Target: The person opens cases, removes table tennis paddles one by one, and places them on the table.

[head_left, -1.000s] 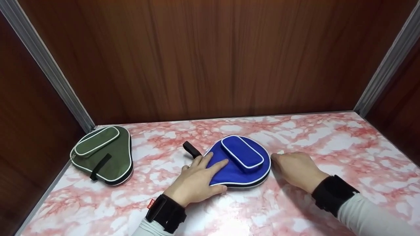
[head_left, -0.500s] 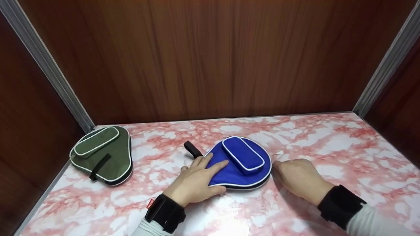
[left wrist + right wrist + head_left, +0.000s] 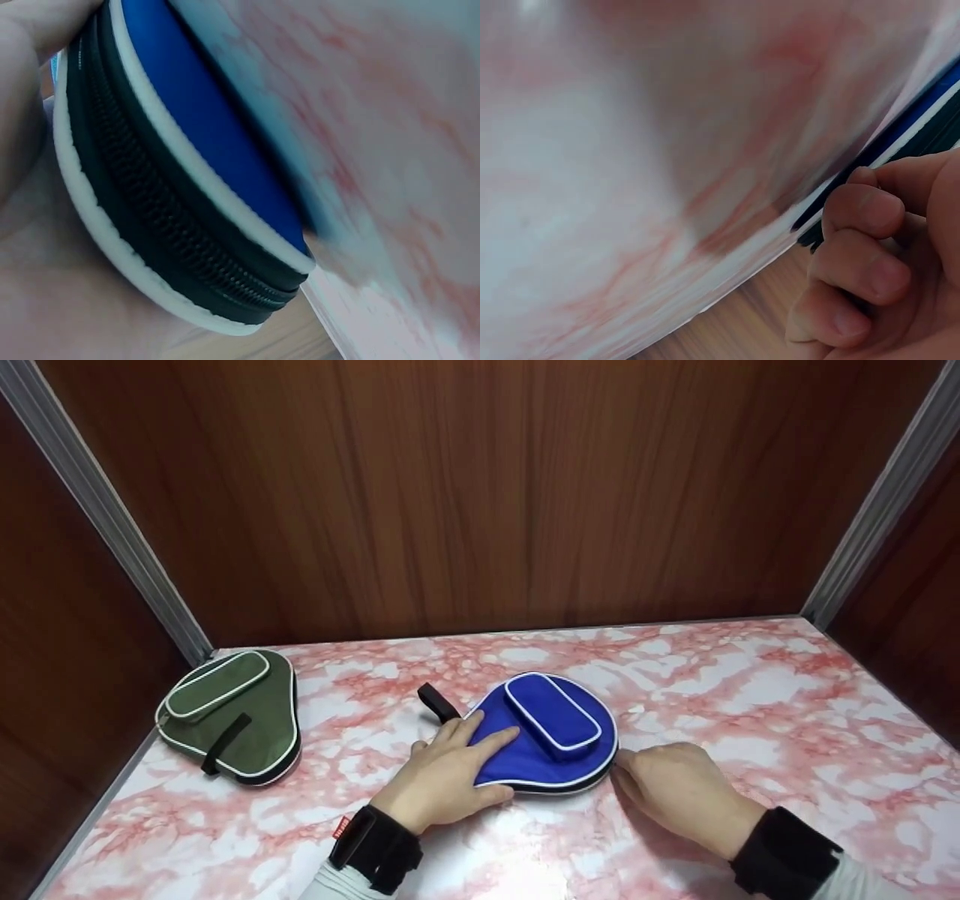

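A blue table tennis paddle case (image 3: 495,765) with white piping and a raised pocket lies flat on the table. My left hand (image 3: 442,780) rests on its narrow end, fingers spread over the fabric and thumb along the near edge. At the rounded right rim my right hand (image 3: 675,787) has thumb and forefinger pinched together on the zipper pull, which the fingers hide. In the right wrist view the other fingers (image 3: 862,262) curl in beside the case's edge (image 3: 915,120). Black zipper teeth (image 3: 150,180) run along the case's side in the left wrist view, meshed there.
An olive green paddle case (image 3: 262,712) with a black strap lies at the table's left. A black loop strap (image 3: 437,703) sticks out from the blue case. Wood panels (image 3: 480,495) wall the red-and-white marbled table (image 3: 750,682) at back and sides.
My right hand has slid toward me along the blue case's rounded rim, its fingers still pinched. The left hand keeps its place on the case, which has hardly moved.
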Demonstrator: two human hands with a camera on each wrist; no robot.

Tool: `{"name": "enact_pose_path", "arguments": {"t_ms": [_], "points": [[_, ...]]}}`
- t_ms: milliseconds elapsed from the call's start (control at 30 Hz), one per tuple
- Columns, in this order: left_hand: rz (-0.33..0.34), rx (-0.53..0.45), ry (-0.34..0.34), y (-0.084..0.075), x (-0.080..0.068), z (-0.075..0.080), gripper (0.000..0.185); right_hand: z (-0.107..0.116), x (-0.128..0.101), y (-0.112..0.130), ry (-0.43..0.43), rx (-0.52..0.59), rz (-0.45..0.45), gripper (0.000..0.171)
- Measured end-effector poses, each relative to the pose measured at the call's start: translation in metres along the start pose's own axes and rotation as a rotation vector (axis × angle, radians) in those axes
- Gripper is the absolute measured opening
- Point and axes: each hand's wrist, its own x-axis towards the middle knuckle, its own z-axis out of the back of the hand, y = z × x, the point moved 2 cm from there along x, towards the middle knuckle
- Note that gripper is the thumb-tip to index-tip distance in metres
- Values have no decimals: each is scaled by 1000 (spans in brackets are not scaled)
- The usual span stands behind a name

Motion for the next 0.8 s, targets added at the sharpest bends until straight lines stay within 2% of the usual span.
{"name": "enact_pose_path", "arguments": {"t_ms": [200, 433, 633, 800], "points": [[1, 0, -13, -1, 0, -1, 75, 1, -2, 9, 6, -15, 15, 29], [5, 1, -48, -2, -2, -1, 75, 2, 2, 17, 41, 17, 2, 32], [24, 1, -84, -9, -3, -4, 79, -1, 11, 11, 65, 36, -47, 31], [18, 20, -89, -21, -4, -5, 82, -3, 23, -1, 89, 30, -95, 27]]}}
